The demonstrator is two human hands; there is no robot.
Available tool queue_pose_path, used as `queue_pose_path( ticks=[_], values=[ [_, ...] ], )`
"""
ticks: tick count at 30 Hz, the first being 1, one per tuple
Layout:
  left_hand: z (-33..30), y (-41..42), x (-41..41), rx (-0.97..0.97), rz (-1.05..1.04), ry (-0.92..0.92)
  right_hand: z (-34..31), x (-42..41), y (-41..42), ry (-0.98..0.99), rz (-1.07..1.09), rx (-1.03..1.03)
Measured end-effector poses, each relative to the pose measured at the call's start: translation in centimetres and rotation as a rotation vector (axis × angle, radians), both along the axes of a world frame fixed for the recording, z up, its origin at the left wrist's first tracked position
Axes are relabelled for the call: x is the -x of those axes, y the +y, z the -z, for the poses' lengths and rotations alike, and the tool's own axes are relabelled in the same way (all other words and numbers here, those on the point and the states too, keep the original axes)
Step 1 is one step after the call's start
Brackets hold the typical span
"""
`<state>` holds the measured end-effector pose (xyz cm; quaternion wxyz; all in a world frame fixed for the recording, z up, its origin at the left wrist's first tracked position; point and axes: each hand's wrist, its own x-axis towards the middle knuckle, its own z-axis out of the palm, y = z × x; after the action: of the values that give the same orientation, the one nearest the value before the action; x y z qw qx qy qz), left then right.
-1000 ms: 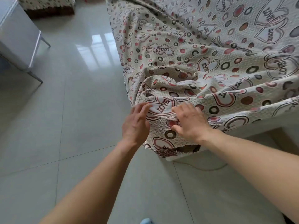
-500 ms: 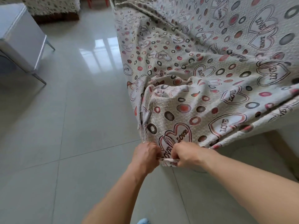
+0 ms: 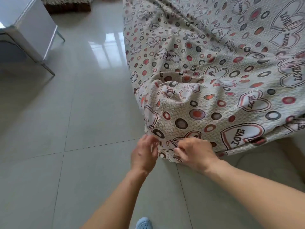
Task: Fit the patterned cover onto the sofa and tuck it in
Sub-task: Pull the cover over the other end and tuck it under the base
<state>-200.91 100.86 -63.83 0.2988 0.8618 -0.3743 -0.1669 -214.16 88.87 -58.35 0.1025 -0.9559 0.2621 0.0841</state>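
The patterned cover [image 3: 214, 76], cream with hearts, "LOVE" lettering and red and dark rings, drapes over the sofa, which it hides fully. It bunches in folds at the near corner and hangs down to the floor. My right hand [image 3: 194, 154] pinches the cover's bottom hem at that corner. My left hand [image 3: 144, 153] sits just left of the hem, fingers loosely apart and touching the cloth's edge without a clear grip.
Glossy grey tile floor [image 3: 74, 129] spreads to the left and in front. A white table [image 3: 24, 28] with metal legs stands at the upper left. Another covered seat [image 3: 66, 4] is at the far back. A light blue shoe [image 3: 143, 223] shows at the bottom.
Both hands went from the bunched fold down to the hem at the corner, pulling the cover lower. Since half a second ago my left hand has loosened and opened.
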Motion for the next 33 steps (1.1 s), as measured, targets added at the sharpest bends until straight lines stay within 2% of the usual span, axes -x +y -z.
queue_pose_path(
  ticks=[2,3,4,7,10,13,17,23,26,29,31,33],
  values=[
    [-1.0,-1.6,-1.2,0.131,-0.145,-0.012,-0.4,-0.9,-1.1,-0.279,0.049,0.046],
    [-1.3,-2.5,-1.8,0.159,-0.151,-0.002,-0.6,-1.6,-1.8,-0.375,0.071,0.066],
    [-1.7,-3.5,-2.3,0.16,-0.126,0.018,-0.8,-2.4,-2.5,-0.39,0.103,0.08],
    [-1.9,-5.7,-3.1,0.042,-0.054,0.029,-1.2,-4.7,-3.4,-0.147,0.144,0.075],
    [-1.8,-6.2,-3.2,-0.04,-0.033,-0.04,-1.7,-5.8,-3.3,-0.118,0.136,0.056],
    [-1.1,-4.2,-2.7,-0.099,0.056,-0.067,-1.8,-4.9,-2.9,-0.04,0.119,-0.08],
    [0.8,-1.3,-0.7,-0.054,0.121,-0.028,-1.2,-2.3,-0.9,0.133,-0.003,-0.18],
    [2.7,-1.3,0.3,-0.105,0.082,0.031,-0.8,-1.7,0.3,0.266,-0.144,-0.077],
    [2.7,-1.9,-1.2,-0.108,-0.147,0.233,-1.2,-2.1,0.3,0.173,-0.12,-0.017],
    [1.7,-3.3,-2.5,0.129,-0.471,0.654,-1.7,-2.5,-0.4,-0.137,0.08,0.044],
    [1.1,-4.5,-2.6,0.256,-0.525,0.876,-1.6,-2.9,-1.1,-0.329,0.219,0.028],
    [1.1,-5.6,-2.7,0.31,-0.551,0.913,-1.3,-3.5,-1.6,-0.305,0.3,0.004]
  ],
)
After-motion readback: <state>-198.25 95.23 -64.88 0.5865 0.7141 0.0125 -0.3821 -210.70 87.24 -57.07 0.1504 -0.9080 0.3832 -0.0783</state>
